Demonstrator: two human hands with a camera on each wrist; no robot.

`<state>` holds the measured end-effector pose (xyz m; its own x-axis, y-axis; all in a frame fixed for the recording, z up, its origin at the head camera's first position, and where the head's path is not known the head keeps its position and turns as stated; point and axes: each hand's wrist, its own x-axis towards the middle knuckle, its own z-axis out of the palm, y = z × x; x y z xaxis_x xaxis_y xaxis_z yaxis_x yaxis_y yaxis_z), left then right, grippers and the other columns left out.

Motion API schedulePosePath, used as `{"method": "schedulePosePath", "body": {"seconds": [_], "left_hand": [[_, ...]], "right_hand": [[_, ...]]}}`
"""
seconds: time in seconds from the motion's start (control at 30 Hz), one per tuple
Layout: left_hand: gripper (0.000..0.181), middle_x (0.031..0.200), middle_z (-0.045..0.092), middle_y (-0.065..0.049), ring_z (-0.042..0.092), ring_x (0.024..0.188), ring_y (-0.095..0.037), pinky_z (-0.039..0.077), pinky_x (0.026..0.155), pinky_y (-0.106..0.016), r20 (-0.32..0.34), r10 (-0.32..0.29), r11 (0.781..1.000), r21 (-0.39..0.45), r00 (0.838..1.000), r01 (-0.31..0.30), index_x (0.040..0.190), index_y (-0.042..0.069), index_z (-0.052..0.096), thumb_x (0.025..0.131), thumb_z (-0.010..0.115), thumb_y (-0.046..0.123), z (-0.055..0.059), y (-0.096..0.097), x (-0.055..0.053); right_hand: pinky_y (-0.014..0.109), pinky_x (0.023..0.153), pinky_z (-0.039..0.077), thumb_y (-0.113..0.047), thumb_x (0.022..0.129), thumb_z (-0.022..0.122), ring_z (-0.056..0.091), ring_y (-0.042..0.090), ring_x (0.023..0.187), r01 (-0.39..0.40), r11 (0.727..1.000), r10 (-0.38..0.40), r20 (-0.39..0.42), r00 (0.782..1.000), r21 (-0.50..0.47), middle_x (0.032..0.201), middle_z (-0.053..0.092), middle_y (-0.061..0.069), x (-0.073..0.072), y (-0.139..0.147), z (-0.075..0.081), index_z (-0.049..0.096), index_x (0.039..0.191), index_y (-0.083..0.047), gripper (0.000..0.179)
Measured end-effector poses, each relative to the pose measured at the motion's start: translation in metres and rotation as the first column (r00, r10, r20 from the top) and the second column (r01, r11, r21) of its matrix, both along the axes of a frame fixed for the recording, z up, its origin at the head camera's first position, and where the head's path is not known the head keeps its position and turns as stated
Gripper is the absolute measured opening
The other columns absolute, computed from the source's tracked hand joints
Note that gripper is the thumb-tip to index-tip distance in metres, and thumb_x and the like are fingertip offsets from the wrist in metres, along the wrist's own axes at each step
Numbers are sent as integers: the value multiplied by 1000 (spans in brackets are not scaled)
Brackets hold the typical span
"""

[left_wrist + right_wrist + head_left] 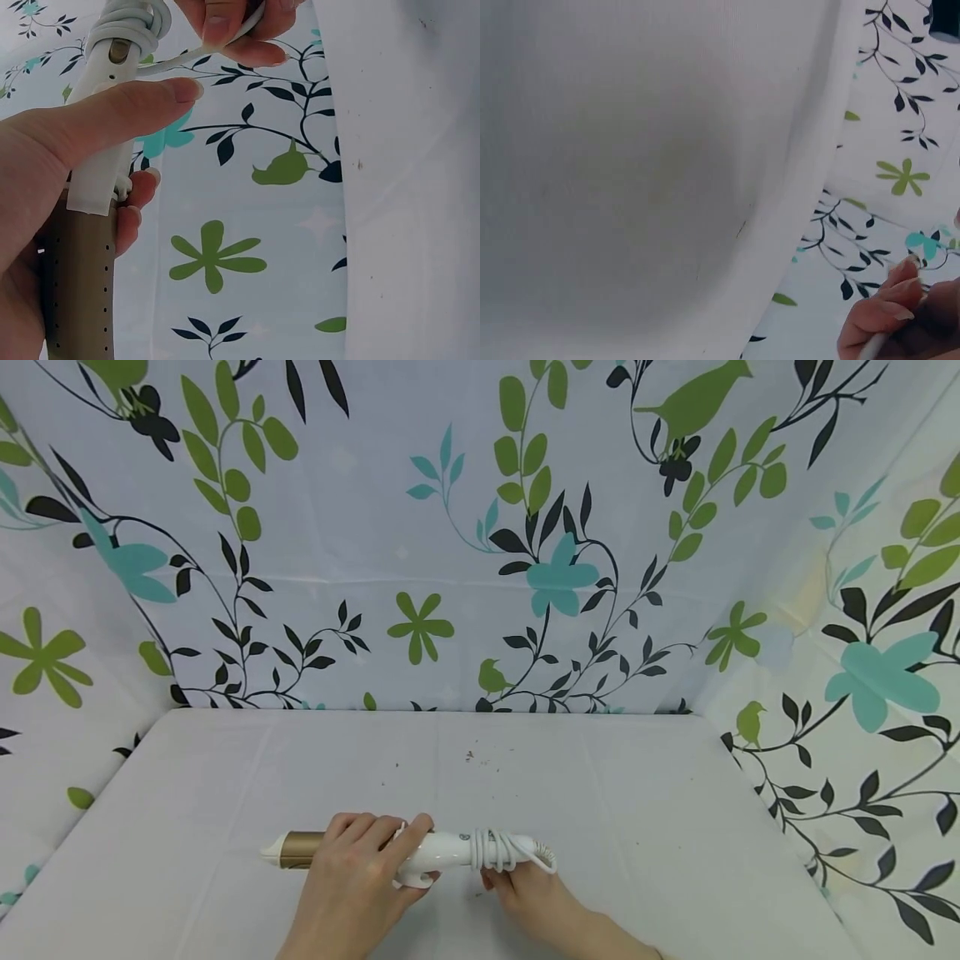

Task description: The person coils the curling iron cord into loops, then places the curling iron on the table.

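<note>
A curling iron [450, 850] with a white handle and gold barrel lies level above the white table, its pale tip to the left. My left hand [352, 868] grips it around the middle; in the left wrist view the thumb lies along the white handle and fingertips show on the far side. White cord [495, 850] is wound in several turns around the handle's right end. A length of that cord [180, 60] runs from the coil to my right hand [536, 889], which pinches it between thumb and fingers. Part of the barrel is hidden by the left hand.
Small dark crumbs [470, 755] lie scattered on the white table [300, 768]. Cloth [450, 485] printed with leaves, flowers and birds hangs behind the table and at both sides. A dark object [945, 21] shows at the upper right corner of the right wrist view.
</note>
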<state>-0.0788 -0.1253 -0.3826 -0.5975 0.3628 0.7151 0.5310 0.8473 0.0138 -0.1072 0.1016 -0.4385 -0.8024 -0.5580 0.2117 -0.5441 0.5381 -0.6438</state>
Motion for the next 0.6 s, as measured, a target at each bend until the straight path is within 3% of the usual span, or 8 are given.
{"method": "schedulePosePath", "body": {"seconds": [0.17, 0.3, 0.6], "left_hand": [[65, 80, 68, 4, 65, 70, -13, 51, 69, -35, -14, 2, 1000, 7, 1000, -2, 100, 17, 71, 43, 99, 32, -1, -1, 0], [66, 80, 68, 5, 64, 69, -12, 51, 70, -35, 13, 14, 1000, 0, 1000, -14, 101, 18, 71, 42, 99, 32, -1, -1, 0], [66, 80, 68, 4, 64, 69, -14, 51, 70, -35, 49, 48, 999, -21, 998, -47, 100, 19, 70, 42, 99, 30, -3, -1, 1]], "right_hand": [[18, 67, 44, -13, 104, 51, 43, -6, 67, -16, 999, 19, -73, 997, 52, 70, 53, -11, 6, -8, -7, 65, 96, -8, 16], [14, 63, 42, -15, 104, 50, 40, -7, 61, -10, 996, 18, -94, 995, 86, 67, 50, -13, 11, -14, -10, 66, 103, -4, 19], [8, 60, 41, -13, 101, 56, 50, -7, 66, 19, 983, 18, -200, 980, 183, 86, 64, -8, 26, -20, -9, 61, 107, -8, 9]]}}
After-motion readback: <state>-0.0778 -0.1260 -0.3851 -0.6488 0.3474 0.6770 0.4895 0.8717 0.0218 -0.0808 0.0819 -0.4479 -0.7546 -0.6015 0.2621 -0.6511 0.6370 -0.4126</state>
